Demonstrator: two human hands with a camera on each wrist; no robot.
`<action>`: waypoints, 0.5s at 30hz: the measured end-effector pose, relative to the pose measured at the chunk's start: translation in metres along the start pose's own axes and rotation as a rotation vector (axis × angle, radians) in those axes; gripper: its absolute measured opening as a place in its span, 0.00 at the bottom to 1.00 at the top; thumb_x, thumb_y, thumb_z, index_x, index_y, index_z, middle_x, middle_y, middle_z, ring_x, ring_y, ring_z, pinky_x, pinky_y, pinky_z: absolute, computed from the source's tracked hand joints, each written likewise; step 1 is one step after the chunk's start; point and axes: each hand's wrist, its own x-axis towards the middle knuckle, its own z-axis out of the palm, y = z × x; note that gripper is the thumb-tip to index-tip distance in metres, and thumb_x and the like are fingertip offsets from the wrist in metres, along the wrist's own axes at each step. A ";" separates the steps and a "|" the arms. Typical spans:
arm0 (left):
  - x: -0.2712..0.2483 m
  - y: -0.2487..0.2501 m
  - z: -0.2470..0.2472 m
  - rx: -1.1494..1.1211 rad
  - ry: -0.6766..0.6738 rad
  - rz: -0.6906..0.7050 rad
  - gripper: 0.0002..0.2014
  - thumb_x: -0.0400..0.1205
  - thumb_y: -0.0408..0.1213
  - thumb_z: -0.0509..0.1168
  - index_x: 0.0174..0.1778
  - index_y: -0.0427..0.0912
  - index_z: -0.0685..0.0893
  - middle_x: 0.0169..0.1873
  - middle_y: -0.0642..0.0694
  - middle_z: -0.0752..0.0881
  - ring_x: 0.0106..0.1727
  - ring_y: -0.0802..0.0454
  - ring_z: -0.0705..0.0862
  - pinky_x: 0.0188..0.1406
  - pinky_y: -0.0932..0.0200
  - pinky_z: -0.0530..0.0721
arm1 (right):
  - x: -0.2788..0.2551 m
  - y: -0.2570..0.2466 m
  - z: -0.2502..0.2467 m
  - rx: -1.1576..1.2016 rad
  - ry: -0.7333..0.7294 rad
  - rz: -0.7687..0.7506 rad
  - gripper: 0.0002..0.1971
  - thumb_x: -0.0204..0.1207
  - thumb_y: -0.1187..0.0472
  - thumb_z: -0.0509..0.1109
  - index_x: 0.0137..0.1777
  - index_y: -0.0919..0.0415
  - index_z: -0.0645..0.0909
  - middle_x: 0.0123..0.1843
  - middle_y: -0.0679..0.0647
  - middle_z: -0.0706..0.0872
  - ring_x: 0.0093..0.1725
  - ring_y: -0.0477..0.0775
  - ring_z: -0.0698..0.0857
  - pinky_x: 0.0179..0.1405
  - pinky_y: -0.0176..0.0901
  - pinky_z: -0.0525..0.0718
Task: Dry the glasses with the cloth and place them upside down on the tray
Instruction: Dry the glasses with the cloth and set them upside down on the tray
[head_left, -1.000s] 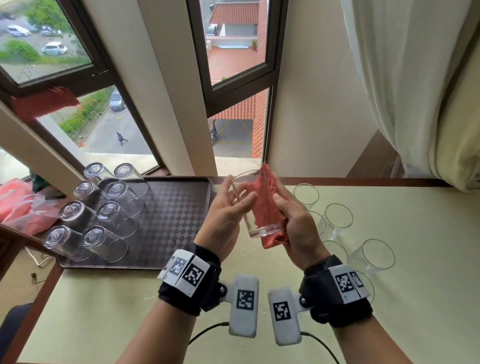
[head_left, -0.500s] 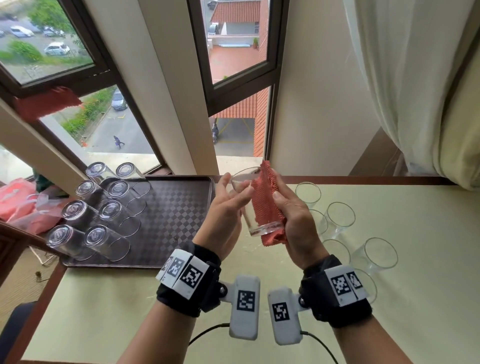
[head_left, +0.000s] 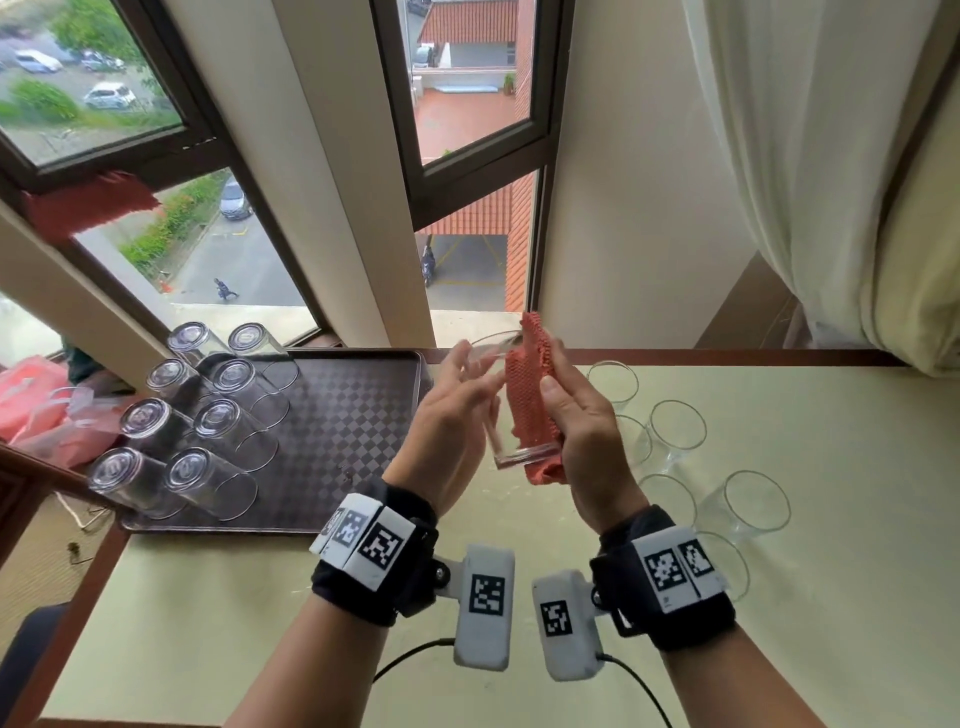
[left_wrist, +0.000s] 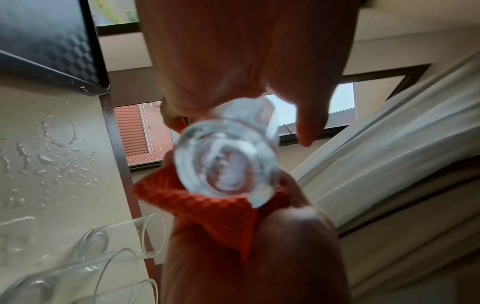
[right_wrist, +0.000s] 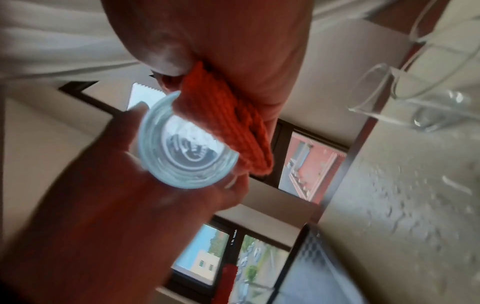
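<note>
A clear glass (head_left: 501, 436) is held upright in the air over the table, just right of the tray. My left hand (head_left: 467, 395) grips its left wall, thumb and fingers round it (left_wrist: 226, 164). On the other side my right hand (head_left: 566, 405) holds a red waffle cloth (head_left: 530, 395) and presses it against the glass's right wall. From the right wrist view I see the glass base (right_wrist: 187, 156) with the cloth (right_wrist: 223, 115) beside it. The dark checkered tray (head_left: 353, 415) carries several glasses (head_left: 228, 379) upside down on its left half.
Several upright glasses (head_left: 678, 431) stand on the pale table at the right of my hands. Water drops (left_wrist: 52, 154) lie on the table near the tray corner. A pink bag (head_left: 31, 400) lies off the left edge, and a curtain (head_left: 831, 182) hangs at the right.
Both hands stay on the glass. The glass and cloth have risen slightly and my left fingers have shifted along the glass wall.
</note>
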 end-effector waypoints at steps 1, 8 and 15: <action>0.000 -0.001 0.004 0.027 0.010 0.007 0.49 0.76 0.36 0.73 0.86 0.35 0.48 0.73 0.37 0.79 0.71 0.48 0.82 0.64 0.57 0.84 | 0.000 0.001 0.001 -0.014 -0.020 -0.002 0.23 0.86 0.57 0.56 0.80 0.41 0.69 0.70 0.48 0.86 0.66 0.54 0.86 0.67 0.57 0.84; -0.005 0.004 0.007 0.045 -0.118 -0.032 0.44 0.74 0.59 0.74 0.76 0.33 0.69 0.66 0.33 0.78 0.68 0.37 0.78 0.76 0.32 0.73 | 0.000 -0.010 -0.001 0.364 -0.155 0.165 0.22 0.89 0.59 0.49 0.80 0.56 0.70 0.72 0.57 0.85 0.70 0.59 0.84 0.63 0.50 0.87; -0.002 0.005 -0.001 0.072 0.005 -0.096 0.60 0.68 0.45 0.83 0.87 0.42 0.48 0.76 0.34 0.76 0.74 0.40 0.80 0.78 0.40 0.74 | -0.003 0.002 0.004 -0.052 -0.067 0.052 0.27 0.83 0.54 0.56 0.84 0.43 0.66 0.73 0.46 0.83 0.70 0.52 0.84 0.72 0.63 0.80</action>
